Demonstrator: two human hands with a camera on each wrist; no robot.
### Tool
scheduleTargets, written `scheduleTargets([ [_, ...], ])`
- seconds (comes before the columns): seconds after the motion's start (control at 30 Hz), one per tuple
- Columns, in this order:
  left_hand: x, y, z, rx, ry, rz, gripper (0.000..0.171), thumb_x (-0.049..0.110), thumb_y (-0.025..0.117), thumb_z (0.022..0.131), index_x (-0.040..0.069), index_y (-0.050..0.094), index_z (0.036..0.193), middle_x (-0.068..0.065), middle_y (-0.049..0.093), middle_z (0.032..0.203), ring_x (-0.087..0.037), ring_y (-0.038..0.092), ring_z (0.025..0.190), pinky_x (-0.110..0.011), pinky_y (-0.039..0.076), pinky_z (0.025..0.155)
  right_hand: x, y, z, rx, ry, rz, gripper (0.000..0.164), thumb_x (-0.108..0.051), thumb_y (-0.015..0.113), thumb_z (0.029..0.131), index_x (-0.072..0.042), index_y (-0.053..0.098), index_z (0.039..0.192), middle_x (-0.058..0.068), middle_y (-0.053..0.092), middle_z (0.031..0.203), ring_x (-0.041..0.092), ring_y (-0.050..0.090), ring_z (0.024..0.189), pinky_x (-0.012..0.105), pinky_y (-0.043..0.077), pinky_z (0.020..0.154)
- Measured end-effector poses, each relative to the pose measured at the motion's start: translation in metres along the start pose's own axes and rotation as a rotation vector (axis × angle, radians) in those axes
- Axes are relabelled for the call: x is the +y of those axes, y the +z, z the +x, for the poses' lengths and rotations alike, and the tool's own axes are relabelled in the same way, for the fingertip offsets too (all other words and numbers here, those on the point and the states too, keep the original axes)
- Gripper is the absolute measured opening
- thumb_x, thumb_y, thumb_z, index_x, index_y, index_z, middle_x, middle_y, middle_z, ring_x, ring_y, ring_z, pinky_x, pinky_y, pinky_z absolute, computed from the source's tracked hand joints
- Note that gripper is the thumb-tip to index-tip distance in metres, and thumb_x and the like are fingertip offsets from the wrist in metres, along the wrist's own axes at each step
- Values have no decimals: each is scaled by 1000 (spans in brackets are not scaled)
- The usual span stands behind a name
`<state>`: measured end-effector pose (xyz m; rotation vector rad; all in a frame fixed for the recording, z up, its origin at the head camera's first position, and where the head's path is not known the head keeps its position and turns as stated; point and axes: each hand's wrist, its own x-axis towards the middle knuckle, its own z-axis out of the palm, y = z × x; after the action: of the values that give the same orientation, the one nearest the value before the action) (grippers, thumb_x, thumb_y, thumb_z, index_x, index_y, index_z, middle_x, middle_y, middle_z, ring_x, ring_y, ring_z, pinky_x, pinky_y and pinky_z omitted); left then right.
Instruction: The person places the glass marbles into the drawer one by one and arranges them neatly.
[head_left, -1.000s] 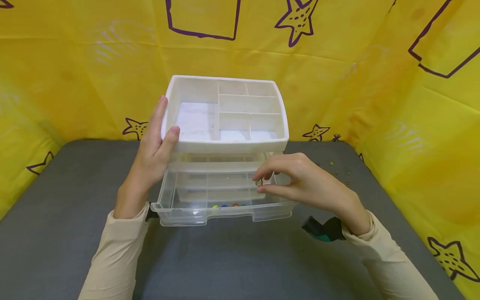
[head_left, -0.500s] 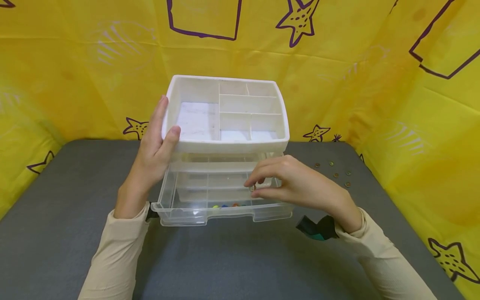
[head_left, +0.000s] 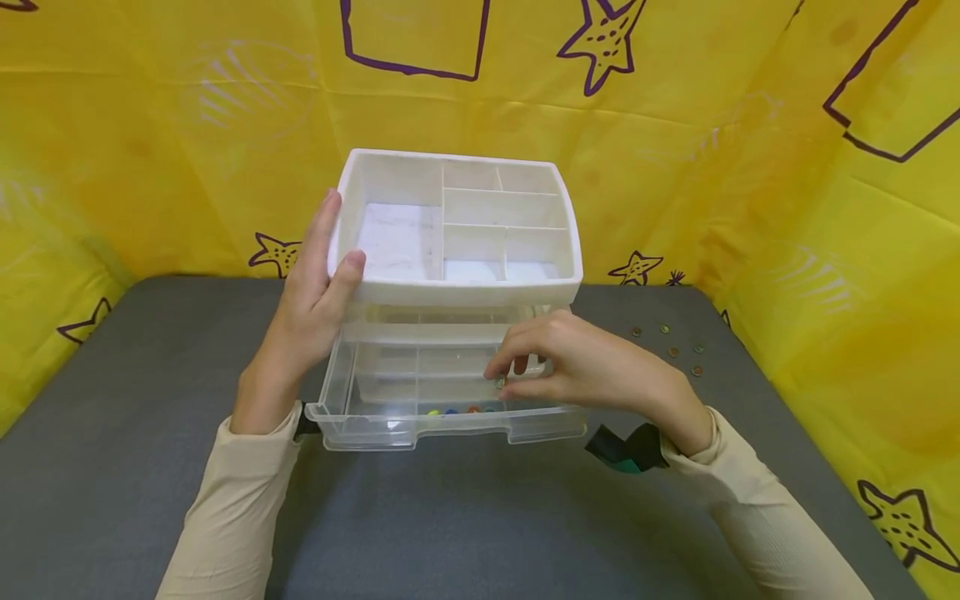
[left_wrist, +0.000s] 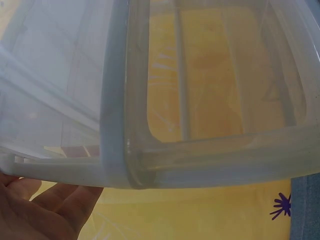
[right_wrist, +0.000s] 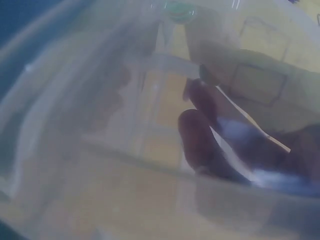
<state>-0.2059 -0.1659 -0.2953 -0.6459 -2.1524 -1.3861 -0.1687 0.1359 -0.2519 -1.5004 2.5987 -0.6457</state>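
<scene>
A small plastic drawer organizer has a white top tray (head_left: 465, 292) divided into compartments. Below it, a clear drawer (head_left: 360, 429) is pulled out toward me. My left hand (head_left: 303, 308) grips the tray's left side, thumb over the rim and fingers along the outer wall. Over the right part of the drawer, my right hand (head_left: 573, 362) pinches a tiny shiny round piece (head_left: 500, 382) between thumb and fingertips; its exact kind I cannot tell. Several small coloured pieces (head_left: 472, 410), among them yellow, blue and red, lie behind the drawer's front wall.
Several small round pieces (head_left: 673, 352) are scattered on the grey table (head_left: 450, 525) at the back right. A yellow cloth (head_left: 225, 150) with starfish drawings hangs behind and along both sides. A dark strap (head_left: 626, 450) hangs by my right wrist.
My right hand has moved left and slightly down over the drawer with the round piece, uncovering the pieces on the table. The left hand keeps its hold on the tray.
</scene>
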Motion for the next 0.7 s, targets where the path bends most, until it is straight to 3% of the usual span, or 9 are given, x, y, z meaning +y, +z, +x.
scheduleTargets([
  [0.7,0,0,0,-4,-11,7,63,18,46,103,8,19,159,-6,16,167,-21,19,151,-45,12,123,0,1,4,-94,34,-75,14,-20,79,83,-28,78,94,-21,69,90,1,59,84,24,44,77],
])
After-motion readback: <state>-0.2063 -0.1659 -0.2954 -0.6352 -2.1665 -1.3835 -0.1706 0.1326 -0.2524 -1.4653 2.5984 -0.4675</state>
